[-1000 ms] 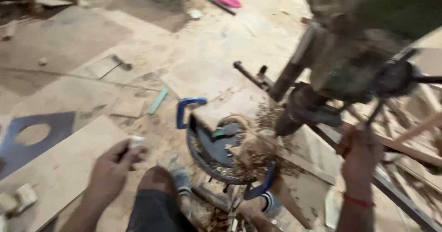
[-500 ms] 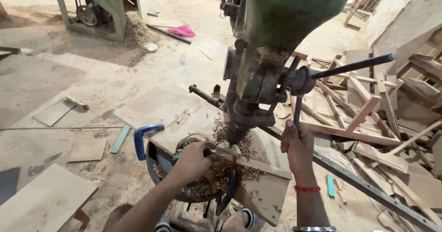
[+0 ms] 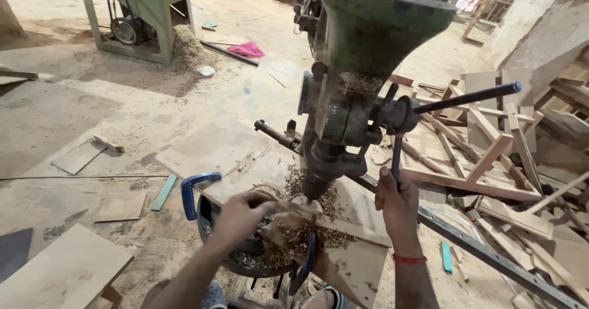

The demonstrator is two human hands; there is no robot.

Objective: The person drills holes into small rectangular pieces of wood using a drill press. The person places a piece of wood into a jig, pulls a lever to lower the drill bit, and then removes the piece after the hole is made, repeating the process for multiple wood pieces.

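A green drill press (image 3: 368,57) stands over a round metal table (image 3: 245,257) strewn with wood shavings (image 3: 294,238). The left hand (image 3: 240,216) lies on the wooden workpiece (image 3: 343,247) that rests on this table, just left of the drill chuck (image 3: 314,186). Its fingers (image 3: 265,206) curl down over the near edge of the board, pressing on it, with the tips close to the spot under the chuck; whether they wrap beneath the board cannot be told. The right hand (image 3: 397,203) is raised beside the machine, its fingers clenched around the lowest arm of the feed lever (image 3: 396,156), which hangs down from the hub (image 3: 402,116); another lever arm (image 3: 469,97) sticks out to the right. A red thread (image 3: 410,259) circles the right wrist.

A blue clamp (image 3: 195,192) grips the left rim of the table, and a second blue clamp (image 3: 307,261) sits at the front, under the board. A long metal bar (image 3: 491,257) runs diagonally behind the workpiece. On the floor to the right lies a heap of wooden frames and offcuts (image 3: 503,162); far left stands a green machine (image 3: 138,15) with sawdust (image 3: 190,48) piled beside it.
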